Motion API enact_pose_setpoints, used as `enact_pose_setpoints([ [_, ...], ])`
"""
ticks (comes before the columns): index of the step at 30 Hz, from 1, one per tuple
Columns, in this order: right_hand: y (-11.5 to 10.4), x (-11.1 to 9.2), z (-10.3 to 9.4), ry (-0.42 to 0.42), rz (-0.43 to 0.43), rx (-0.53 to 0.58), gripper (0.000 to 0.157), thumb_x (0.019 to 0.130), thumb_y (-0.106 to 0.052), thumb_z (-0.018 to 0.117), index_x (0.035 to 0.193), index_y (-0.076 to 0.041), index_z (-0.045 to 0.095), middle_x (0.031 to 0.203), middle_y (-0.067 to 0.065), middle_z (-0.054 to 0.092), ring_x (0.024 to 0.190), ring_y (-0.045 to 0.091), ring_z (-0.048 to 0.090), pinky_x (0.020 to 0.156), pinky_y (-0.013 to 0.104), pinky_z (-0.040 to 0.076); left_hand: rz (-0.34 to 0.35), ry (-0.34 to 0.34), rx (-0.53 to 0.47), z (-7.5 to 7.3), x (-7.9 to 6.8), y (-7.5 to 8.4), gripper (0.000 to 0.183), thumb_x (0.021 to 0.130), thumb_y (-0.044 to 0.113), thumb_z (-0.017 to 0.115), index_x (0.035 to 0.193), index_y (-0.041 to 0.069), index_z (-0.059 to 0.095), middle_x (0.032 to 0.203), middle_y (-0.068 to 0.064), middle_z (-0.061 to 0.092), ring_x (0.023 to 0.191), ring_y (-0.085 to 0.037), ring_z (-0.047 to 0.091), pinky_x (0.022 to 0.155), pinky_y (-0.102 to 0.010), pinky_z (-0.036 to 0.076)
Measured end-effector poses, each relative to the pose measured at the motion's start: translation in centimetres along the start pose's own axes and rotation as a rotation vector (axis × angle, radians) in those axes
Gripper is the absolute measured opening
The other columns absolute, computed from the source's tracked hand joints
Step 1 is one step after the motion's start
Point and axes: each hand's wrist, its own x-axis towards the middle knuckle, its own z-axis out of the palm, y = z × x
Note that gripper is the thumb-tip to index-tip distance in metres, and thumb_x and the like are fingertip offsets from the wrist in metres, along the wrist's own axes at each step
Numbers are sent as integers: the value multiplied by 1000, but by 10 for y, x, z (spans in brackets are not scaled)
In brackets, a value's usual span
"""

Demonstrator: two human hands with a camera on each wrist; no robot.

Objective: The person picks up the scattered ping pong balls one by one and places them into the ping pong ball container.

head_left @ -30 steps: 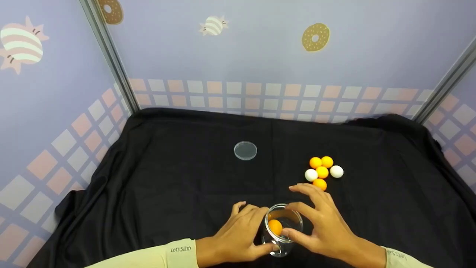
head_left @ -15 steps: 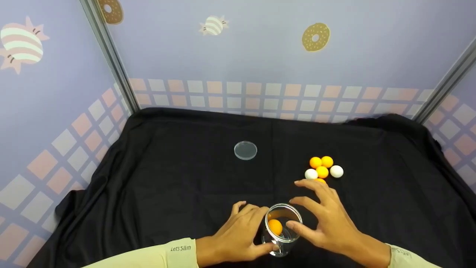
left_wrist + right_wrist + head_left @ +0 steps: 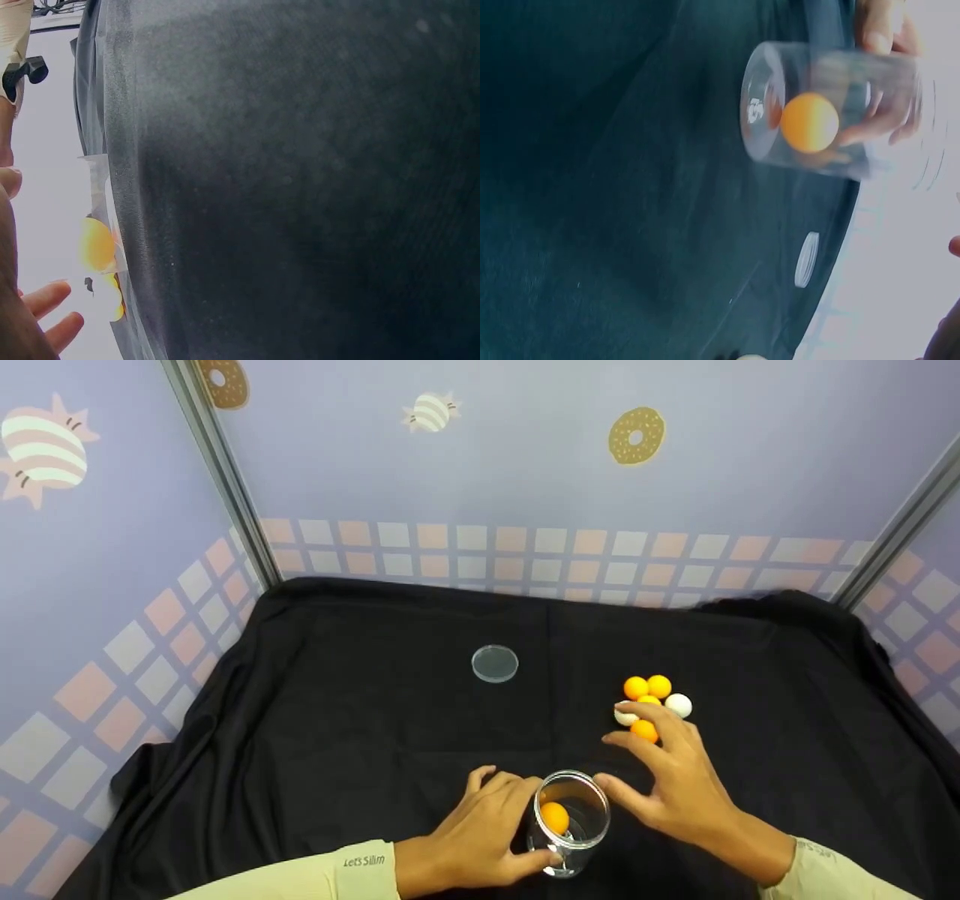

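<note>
My left hand [image 3: 487, 832] grips a clear, lidless jar [image 3: 587, 812] at the near side of the cloth, its thumb on the jar's front. One orange ping-pong ball [image 3: 555, 817] lies at the bottom of the jar, and through its wall I see the ball [image 3: 810, 122] in the right wrist view. Just right of the jar, my right hand [image 3: 682, 784] reaches out with spread fingers and holds nothing. Its fingertips are over a cluster of loose balls, partly covering a white ball [image 3: 625, 715] and an orange ball [image 3: 644, 730].
A clear round lid [image 3: 495, 664] lies flat on the black cloth [image 3: 360, 697] beyond the jar. Other loose balls are an orange pair [image 3: 637, 688] at the back and a white ball [image 3: 679, 706] at the right. Patterned walls [image 3: 525, 472] enclose the back and sides.
My right hand has drawn back from the jar's mouth and moved right and forward to the loose balls. The left hand and the jar have stayed in place.
</note>
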Motion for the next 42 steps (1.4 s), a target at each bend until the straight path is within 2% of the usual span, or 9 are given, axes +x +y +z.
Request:
enact_pose_setpoints([
  [7,30,0,2,35,73,-58,43,74,-36,86,111,-16,75,136,15,60,122,36,55,87,51,37,6,14,13,0,0,0,77,87,69,66,137,13,51,121,3,68,112,-10,59,102,-57,40],
  [17,72,-7,-1,30,216,-135,38,76,-32,87,107,-14,74,136,14,59,121,40,53,83,58,38,1,15,9,1,-1,2,76,86,67,68,136,13,51,120,4,68,113,-10,59,102,-57,39],
  [32,125,-14,-7,-44,406,-231,44,82,-40,83,113,-12,72,140,15,56,127,47,48,91,69,35,6,11,5,0,-2,0,76,87,67,66,138,13,50,122,3,67,113,-10,59,102,-58,39],
  [42,146,-23,-10,-116,506,-278,48,87,-47,77,119,-12,69,145,18,49,132,46,42,94,70,31,1,-2,-4,0,-2,0,76,87,67,67,137,12,50,123,3,67,114,-10,59,102,-58,39],
])
